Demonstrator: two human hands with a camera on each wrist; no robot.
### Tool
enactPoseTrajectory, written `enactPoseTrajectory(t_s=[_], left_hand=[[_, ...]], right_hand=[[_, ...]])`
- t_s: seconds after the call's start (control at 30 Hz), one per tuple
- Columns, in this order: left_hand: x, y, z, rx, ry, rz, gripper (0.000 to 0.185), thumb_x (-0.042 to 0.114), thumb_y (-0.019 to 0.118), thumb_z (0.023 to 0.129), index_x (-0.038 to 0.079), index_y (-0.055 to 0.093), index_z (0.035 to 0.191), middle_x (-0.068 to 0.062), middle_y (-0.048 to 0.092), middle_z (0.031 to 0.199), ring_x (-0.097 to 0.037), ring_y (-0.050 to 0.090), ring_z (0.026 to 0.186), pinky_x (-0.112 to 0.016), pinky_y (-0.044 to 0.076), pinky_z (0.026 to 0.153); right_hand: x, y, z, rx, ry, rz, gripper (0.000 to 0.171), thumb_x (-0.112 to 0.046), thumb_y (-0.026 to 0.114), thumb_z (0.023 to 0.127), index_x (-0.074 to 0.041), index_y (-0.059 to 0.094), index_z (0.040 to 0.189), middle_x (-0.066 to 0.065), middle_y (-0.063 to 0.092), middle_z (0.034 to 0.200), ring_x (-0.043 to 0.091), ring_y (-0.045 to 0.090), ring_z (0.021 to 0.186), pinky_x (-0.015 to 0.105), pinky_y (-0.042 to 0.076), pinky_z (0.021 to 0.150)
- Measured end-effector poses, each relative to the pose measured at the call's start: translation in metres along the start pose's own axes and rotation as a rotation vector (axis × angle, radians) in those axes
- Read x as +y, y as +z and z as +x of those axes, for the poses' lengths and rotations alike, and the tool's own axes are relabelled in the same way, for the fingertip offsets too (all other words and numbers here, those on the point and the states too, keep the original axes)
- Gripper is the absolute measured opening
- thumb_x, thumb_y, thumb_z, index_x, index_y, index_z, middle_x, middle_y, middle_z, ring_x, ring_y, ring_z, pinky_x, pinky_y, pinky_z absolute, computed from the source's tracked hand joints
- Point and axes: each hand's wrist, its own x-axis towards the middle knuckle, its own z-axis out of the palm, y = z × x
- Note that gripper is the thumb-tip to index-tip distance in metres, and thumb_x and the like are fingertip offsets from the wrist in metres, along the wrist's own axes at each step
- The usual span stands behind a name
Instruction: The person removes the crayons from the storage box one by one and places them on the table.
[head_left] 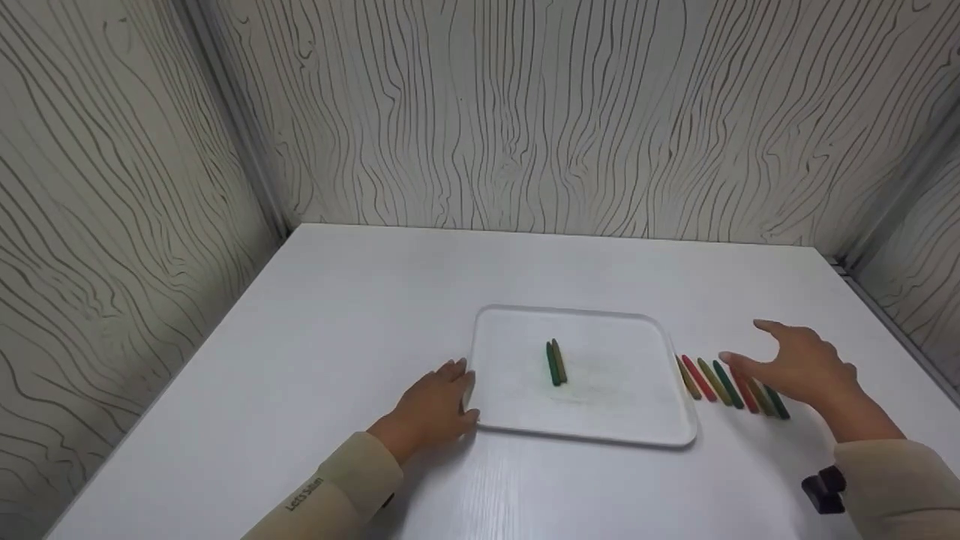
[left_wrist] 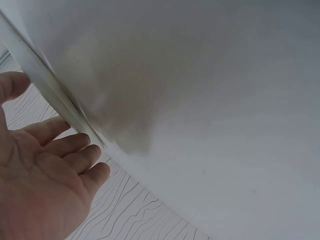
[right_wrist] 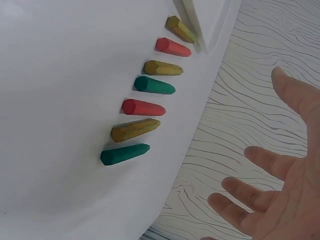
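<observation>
Crayons (head_left: 731,386), seven in a row, lie on the white table (head_left: 337,337) just beside the right edge of the white tray (head_left: 600,427). In the right wrist view the row reads olive (right_wrist: 180,29), red (right_wrist: 173,47), olive (right_wrist: 163,68), green (right_wrist: 154,85), red (right_wrist: 143,107), olive (right_wrist: 135,129), green (right_wrist: 124,154), side by side with small gaps, the first olive one touching or almost touching the tray rim. Right hand (head_left: 802,367) hovers over the far end of the row, fingers spread and straight, grasping nothing. Two more crayons, green (head_left: 553,364) and olive (head_left: 559,360), lie touching each other near the middle of the tray. Left hand (head_left: 435,409) rests flat on the table at the tray's left edge, fingers (left_wrist: 75,145) straight and against the rim, holding nothing. Tray sits toward the near edge of the table. Wood-grain patterned walls (head_left: 525,112) enclose the table on three sides. Small black device (head_left: 823,487) shows at the right sleeve.
</observation>
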Motion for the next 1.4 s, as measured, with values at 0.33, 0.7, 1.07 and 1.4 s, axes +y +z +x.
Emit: enactPoseTrajectory(t_s=[0.33, 0.7, 1.07, 1.4], left_hand=[[-0.001, 0.001, 0.000, 0.002, 0.001, 0.000, 0.060, 0.035, 0.054, 0.094, 0.001, 0.043, 0.141, -0.014, 0.033, 0.150, -0.029, 0.026, 0.140, -0.044, 0.024, 0.112], [-0.001, 0.002, 0.001, 0.022, 0.013, 0.019, 0.059, 0.035, 0.054, 0.094, 0.000, 0.044, 0.140, -0.015, 0.035, 0.149, -0.029, 0.027, 0.139, -0.044, 0.026, 0.112], [-0.001, 0.000, 0.001, 0.003, 0.017, 0.032, 0.060, 0.035, 0.054, 0.094, 0.000, 0.043, 0.141, -0.015, 0.033, 0.150, -0.029, 0.027, 0.139, -0.045, 0.025, 0.112], [-0.001, 0.001, 0.003, 0.014, 0.008, 0.056, 0.059, 0.035, 0.054, 0.093, 0.000, 0.045, 0.140, -0.014, 0.035, 0.149, -0.028, 0.028, 0.139, -0.043, 0.027, 0.111]], right_hand=[[-0.033, 0.011, 0.009, -0.009, -0.023, 0.020, 0.105, -0.076, 0.053, 0.077, 0.005, 0.035, 0.141, 0.041, 0.033, 0.133, 0.061, 0.037, 0.113, 0.075, 0.034, 0.078], [-0.067, 0.029, 0.017, -0.021, -0.103, 0.061, 0.098, -0.071, 0.056, 0.079, 0.002, 0.038, 0.142, 0.036, 0.037, 0.135, 0.057, 0.041, 0.112, 0.071, 0.035, 0.078], [-0.095, 0.048, 0.027, -0.006, -0.155, 0.038, 0.092, -0.067, 0.061, 0.079, 0.000, 0.043, 0.140, 0.033, 0.042, 0.134, 0.055, 0.042, 0.115, 0.069, 0.038, 0.080], [-0.115, 0.065, 0.032, -0.011, -0.189, 0.033, 0.086, -0.063, 0.063, 0.079, 0.001, 0.048, 0.136, 0.031, 0.043, 0.134, 0.053, 0.041, 0.117, 0.071, 0.035, 0.085]])
